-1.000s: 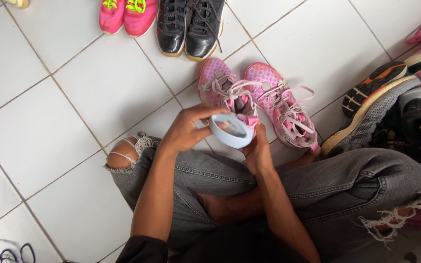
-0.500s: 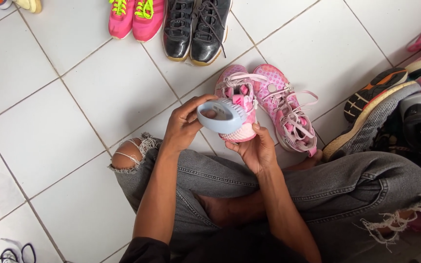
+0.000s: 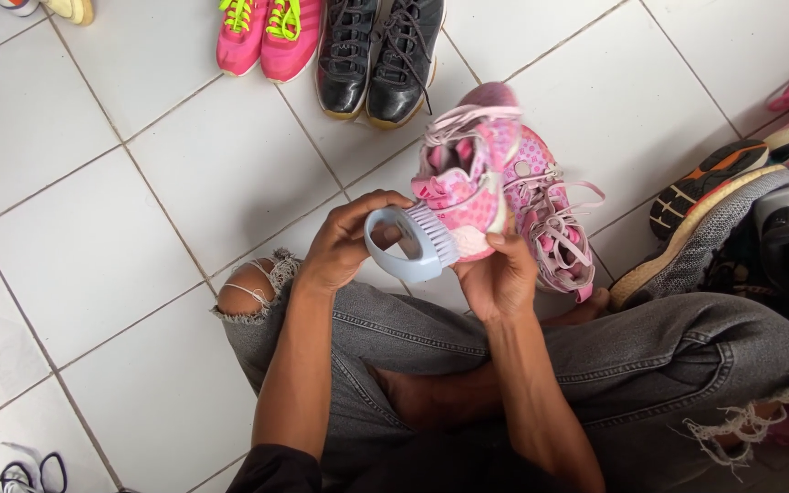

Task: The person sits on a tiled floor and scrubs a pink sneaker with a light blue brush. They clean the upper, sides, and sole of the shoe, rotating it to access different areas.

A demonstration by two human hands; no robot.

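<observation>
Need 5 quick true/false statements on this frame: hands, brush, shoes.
1. The left hand holds a pale blue brush. True.
2. The right hand holds a black shoe. False: it holds a pink shoe; the black pair stands on the floor.
3. The brush's bristles face the held shoe. True.
4. The second pink shoe lies on the person's lap. False: it lies on the tiles beside the held one.
5. The jeans are intact. False: they are ripped at the knee.
</observation>
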